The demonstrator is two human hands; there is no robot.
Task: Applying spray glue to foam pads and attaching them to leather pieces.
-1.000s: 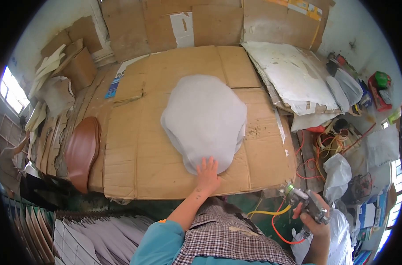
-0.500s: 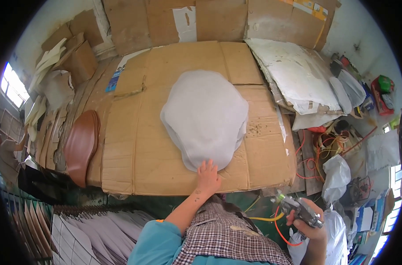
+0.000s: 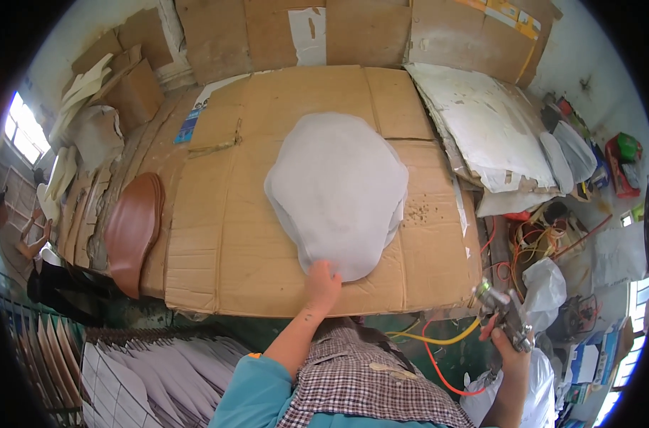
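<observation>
On the middle of a cardboard-covered table [image 3: 217, 235] lies a pale grey, rounded sheet of material [image 3: 336, 189]. At its near edge the left hand [image 3: 322, 284] rests flat, fingers pressing on the sheet. Off to the right, clear of the table, the right hand [image 3: 508, 347] grips a metal spray gun [image 3: 504, 312] — yellow and red hoses [image 3: 438, 342] trail from it. A brown shoe sole [image 3: 130, 232] lies at the table's left edge.

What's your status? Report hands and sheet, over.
Left hand pressing near edge of white sheet on cardboard. Right hand gripping spray gun, off the table. Nothing lying on the sheet.
</observation>
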